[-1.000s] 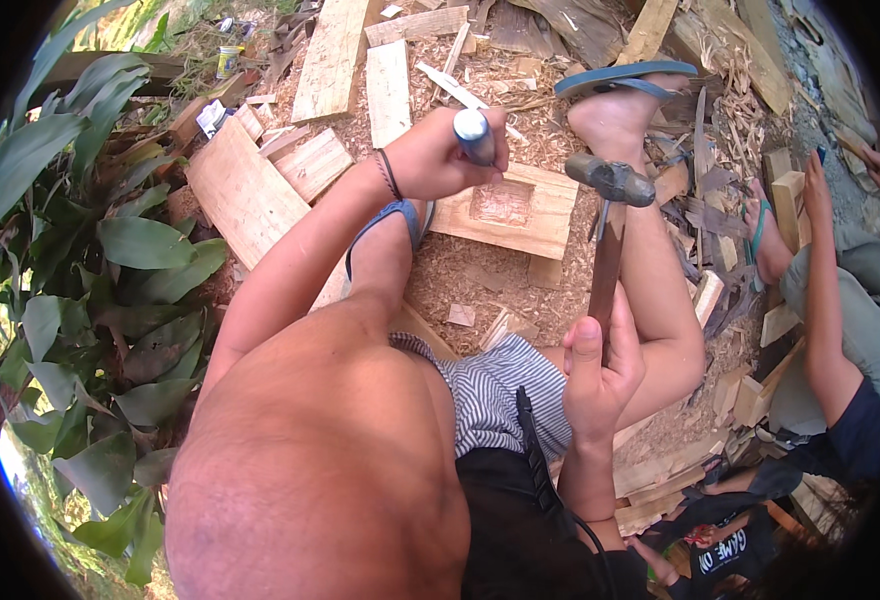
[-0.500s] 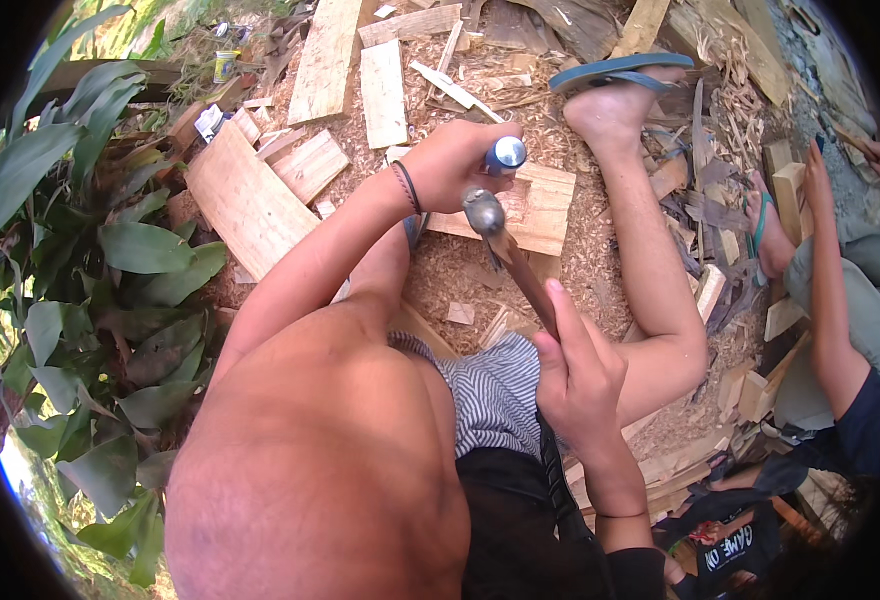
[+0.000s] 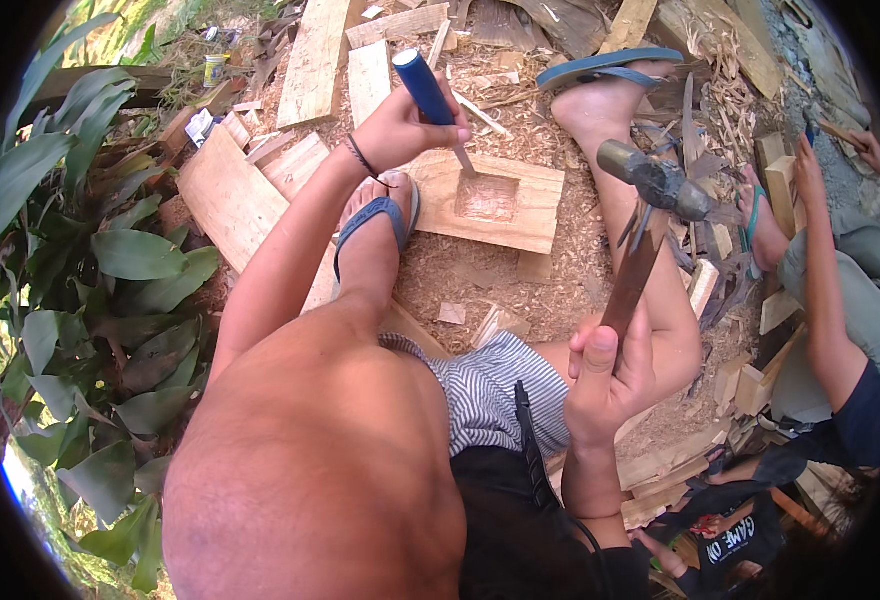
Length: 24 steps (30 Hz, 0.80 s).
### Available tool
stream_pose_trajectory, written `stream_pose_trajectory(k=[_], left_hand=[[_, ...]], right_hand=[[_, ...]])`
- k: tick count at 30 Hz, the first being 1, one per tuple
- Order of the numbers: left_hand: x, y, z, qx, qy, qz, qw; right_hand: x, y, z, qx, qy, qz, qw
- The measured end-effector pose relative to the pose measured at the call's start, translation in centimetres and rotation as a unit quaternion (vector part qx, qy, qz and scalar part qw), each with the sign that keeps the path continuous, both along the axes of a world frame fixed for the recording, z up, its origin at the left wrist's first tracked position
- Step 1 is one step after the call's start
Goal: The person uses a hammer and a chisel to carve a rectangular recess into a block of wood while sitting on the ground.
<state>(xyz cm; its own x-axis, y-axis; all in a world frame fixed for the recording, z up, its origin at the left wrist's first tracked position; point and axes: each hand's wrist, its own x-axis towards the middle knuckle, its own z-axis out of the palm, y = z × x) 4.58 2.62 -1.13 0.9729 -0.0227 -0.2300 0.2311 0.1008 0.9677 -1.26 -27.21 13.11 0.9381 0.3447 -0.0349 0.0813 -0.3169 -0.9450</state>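
Board (image 3: 490, 205) lies at four o'clock from the left hand (image 3: 400, 130), the nearer one, its long way about nine to three. That hand hugs a chisel (image 3: 427, 92); the right hand (image 3: 610, 375) grips a hammer (image 3: 642, 250).

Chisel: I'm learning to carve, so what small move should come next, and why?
Probably bring the hammer over and tap the butt of the chisel: the left hand grips its handle, with the blade tip at the edge of the recess in the wooden block, while the right hand holds the hammer apart from it.
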Motion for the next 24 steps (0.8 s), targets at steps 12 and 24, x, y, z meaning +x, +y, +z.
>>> stream_pose_trajectory(k=[12,24], left_hand=[[-2.4,-5.3,3.3,0.268,-0.179,-0.110,0.940],[-1.8,-5.5,3.7,0.261,-0.170,-0.097,0.945]], right_hand=[[2.2,1.2,3.0,-0.074,-0.127,0.102,0.984],[0.9,-0.3,1.7,-0.087,-0.158,0.134,0.974]])
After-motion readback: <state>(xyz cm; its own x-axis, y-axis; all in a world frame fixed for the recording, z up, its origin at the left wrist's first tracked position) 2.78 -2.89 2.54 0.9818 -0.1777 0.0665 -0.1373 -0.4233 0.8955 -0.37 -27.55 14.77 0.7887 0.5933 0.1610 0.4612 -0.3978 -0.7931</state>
